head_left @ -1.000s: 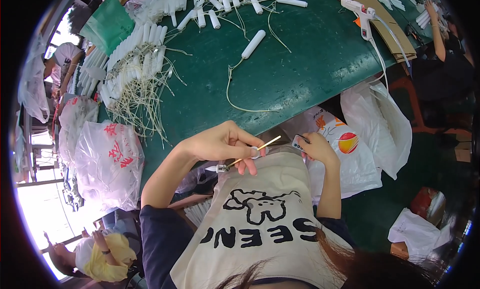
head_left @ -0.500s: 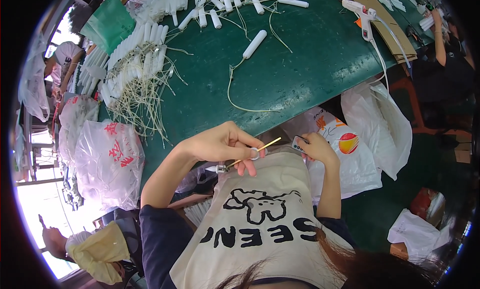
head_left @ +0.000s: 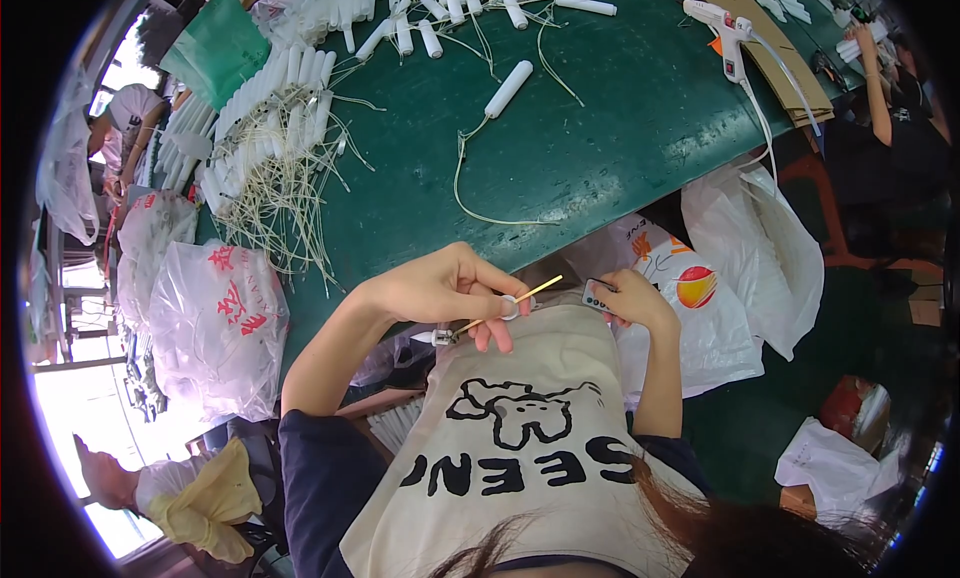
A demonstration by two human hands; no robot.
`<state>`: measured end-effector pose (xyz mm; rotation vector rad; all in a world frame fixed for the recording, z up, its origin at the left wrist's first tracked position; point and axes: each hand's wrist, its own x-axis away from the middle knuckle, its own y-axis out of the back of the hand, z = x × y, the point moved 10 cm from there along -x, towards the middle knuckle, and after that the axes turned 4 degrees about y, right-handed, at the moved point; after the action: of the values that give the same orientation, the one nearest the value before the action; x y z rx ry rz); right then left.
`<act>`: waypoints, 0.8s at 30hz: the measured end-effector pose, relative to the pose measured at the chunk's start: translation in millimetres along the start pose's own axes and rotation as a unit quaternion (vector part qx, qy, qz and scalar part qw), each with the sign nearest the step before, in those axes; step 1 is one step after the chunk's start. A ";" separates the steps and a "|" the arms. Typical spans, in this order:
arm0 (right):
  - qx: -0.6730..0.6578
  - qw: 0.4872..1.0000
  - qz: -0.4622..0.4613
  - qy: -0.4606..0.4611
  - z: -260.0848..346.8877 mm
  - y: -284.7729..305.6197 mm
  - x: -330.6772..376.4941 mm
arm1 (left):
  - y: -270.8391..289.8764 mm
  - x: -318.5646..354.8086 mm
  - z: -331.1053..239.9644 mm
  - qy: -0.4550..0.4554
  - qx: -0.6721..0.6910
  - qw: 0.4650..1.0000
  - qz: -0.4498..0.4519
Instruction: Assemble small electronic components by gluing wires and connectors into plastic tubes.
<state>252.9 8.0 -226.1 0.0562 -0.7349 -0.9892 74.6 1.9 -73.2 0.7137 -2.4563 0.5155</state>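
Note:
My left hand (head_left: 450, 290) is closed in a pinch above my lap. Between its thumb and fingers is a thin yellow stick (head_left: 545, 284), slanting up to the right. A small white round piece (head_left: 511, 307) shows at the fingertips. Beside the hand, to the left, sticks out a white pointed tip with a metallic part (head_left: 436, 337); the fingers hide how these pieces join. My right hand (head_left: 636, 300) grips a small grey remote control (head_left: 598, 294) with dark buttons, by the table edge. On the green table (head_left: 420, 178) lies one white candle-shaped tube (head_left: 510, 89) with a thin wire.
Many white tubes with tangled wires (head_left: 280, 178) pile up at the table's left and far side. A white glue gun (head_left: 732, 40) lies at the right by cardboard (head_left: 790, 68). Plastic bags (head_left: 225, 318) stand at both sides. Other people work at left and right.
My right hand has turned the remote control slightly and shifted it a little, so more of its buttoned face shows. My left hand stays in place. The person at lower left has moved.

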 end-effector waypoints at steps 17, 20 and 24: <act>-0.143 0.980 -0.046 0.132 42.1 7.6 9.7 | 3.8 -4.3 6.9 0.012 -0.003 1.000 -0.018; -0.138 0.956 -0.054 0.252 76.1 9.8 20.8 | -1.8 -7.5 4.6 0.019 0.003 1.000 -0.018; -0.228 0.887 -0.061 0.397 114.0 -0.5 35.6 | -16.8 -13.5 -3.6 -0.005 0.007 1.000 -0.001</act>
<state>197.6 11.7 -120.3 0.0900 0.2648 -1.1203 95.5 -4.5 -74.6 0.7246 -2.4632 0.5304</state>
